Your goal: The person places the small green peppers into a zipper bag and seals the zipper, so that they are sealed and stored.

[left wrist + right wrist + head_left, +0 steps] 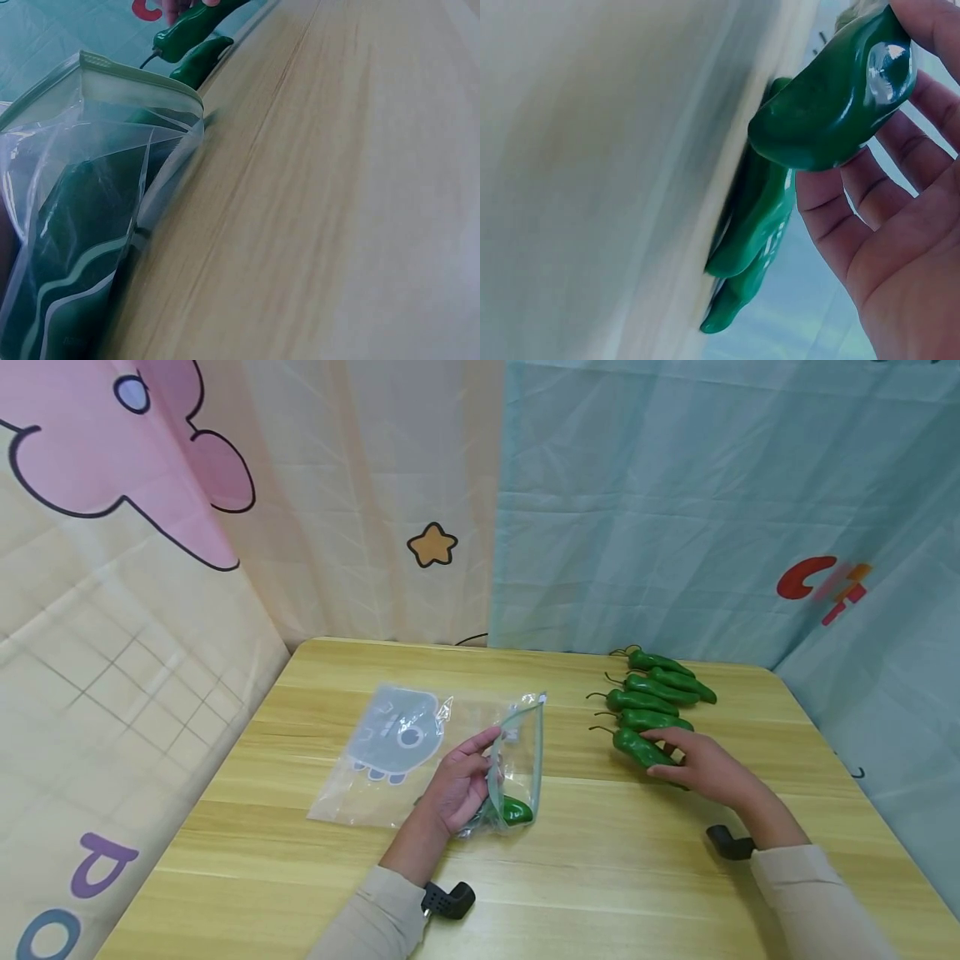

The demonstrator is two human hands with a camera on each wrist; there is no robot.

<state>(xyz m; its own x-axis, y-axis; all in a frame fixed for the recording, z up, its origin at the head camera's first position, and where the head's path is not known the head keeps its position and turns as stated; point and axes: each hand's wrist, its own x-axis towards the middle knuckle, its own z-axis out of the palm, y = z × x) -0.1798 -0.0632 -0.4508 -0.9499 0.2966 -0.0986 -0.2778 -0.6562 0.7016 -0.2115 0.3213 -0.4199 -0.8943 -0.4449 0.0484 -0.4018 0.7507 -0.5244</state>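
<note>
My left hand grips the open mouth of a clear plastic zip bag, its fingers at the pale green rim. The printed part of the bag spreads out to the left on the tabletop. One green chili pepper is inside, near the mouth, and it shows dark through the film in the left wrist view. On the right, my right hand pinches the nearest green chili pepper of a row between thumb and fingers. In the right wrist view this pepper stands out in front of the others.
Several more green chili peppers lie stacked in a row toward the back right of the wooden table. Patterned curtains hang behind the table and at both sides. A black camera mount sits at each wrist.
</note>
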